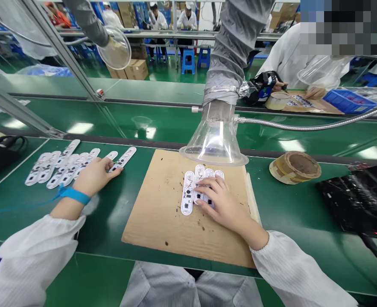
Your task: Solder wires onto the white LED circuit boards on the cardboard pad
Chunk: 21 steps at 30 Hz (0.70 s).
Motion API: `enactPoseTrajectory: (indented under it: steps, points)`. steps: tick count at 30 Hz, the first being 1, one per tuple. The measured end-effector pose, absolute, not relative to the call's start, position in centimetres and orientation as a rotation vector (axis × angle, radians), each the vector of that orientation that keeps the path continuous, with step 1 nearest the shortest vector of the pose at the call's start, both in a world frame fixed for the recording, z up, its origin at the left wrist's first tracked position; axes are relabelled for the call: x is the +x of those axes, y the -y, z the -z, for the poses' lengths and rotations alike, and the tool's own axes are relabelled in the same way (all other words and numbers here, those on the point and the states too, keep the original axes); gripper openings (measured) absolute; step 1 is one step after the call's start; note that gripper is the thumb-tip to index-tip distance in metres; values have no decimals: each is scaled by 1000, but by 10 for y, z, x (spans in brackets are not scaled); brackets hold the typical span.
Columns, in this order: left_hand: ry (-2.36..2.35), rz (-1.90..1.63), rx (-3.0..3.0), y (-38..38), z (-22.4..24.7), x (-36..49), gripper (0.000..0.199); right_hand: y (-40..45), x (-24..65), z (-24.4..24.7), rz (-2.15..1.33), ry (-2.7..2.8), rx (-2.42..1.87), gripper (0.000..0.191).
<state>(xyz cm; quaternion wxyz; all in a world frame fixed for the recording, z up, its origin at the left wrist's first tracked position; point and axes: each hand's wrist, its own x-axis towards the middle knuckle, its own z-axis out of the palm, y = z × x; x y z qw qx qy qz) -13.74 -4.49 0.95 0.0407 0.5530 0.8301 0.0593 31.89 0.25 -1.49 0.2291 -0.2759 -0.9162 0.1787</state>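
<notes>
On the left, my left hand (93, 175), wearing a blue wrist strap (75, 195), has thumb and fingers closed around the lower end of a white, round-ended circuit board (126, 157). Several similar boards (50, 167) lie in an uneven row beside and beyond that hand. My right hand (222, 202) lies over a small group of boards on the cardboard sheet (153, 213), fingers spread and touching them. It partly hides these boards; the leftmost board (187, 194) shows whole, with wires and black chips on its face.
A clear fume hood (215, 143) on a grey duct hangs just beyond the right hand's boards. A tape roll (294, 167) and a black device (361, 200) with a cable sit at right. Across the bench, a co-worker in white sits near a blue bin (350, 101).
</notes>
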Motion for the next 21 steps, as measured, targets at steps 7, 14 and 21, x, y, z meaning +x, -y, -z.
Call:
enactPoseTrajectory:
  steps: [7, 14, 21]
  points:
    - [-2366, -357, 1609, 56, -33, -50, 38, -5, 323, 19, -349, 2655, -732, 44]
    - [-2012, -259, 1713, 82, -26, 42, 30, -5, 322, 17, -256, 2650, -685, 42]
    - [-1787, -189, 1814, 77, -18, 58, 36, 14, 311, 8, -175, 2699, -593, 74]
